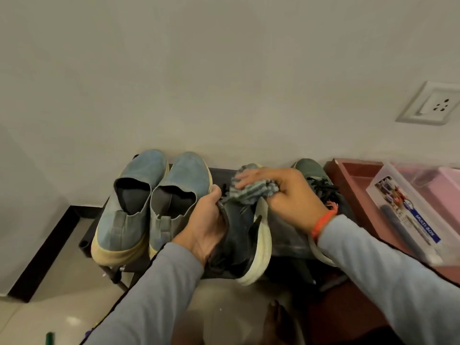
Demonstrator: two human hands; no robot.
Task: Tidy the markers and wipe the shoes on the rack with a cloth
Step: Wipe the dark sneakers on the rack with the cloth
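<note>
On the dark shoe rack (288, 242) a black sneaker with a white sole (245, 235) lies tilted on its side. My left hand (205, 225) grips its collar. My right hand (281, 192) holds a grey-green striped cloth (254, 189) bunched against the sneaker's front, fingers spread over it. A second dark sneaker (317, 180) sits behind my right wrist, partly hidden. Two blue slip-on shoes (132, 207) (179, 195) stand side by side on the rack's left. A clear plastic box (408, 215) at the right holds a dark marker.
A maroon tray or table (353, 180) stands right of the rack, carrying the plastic box. A wall socket (433, 104) is on the wall above. A green marker tip (49, 338) shows on the tiled floor at the bottom left. My bare foot (276, 322) is below the rack.
</note>
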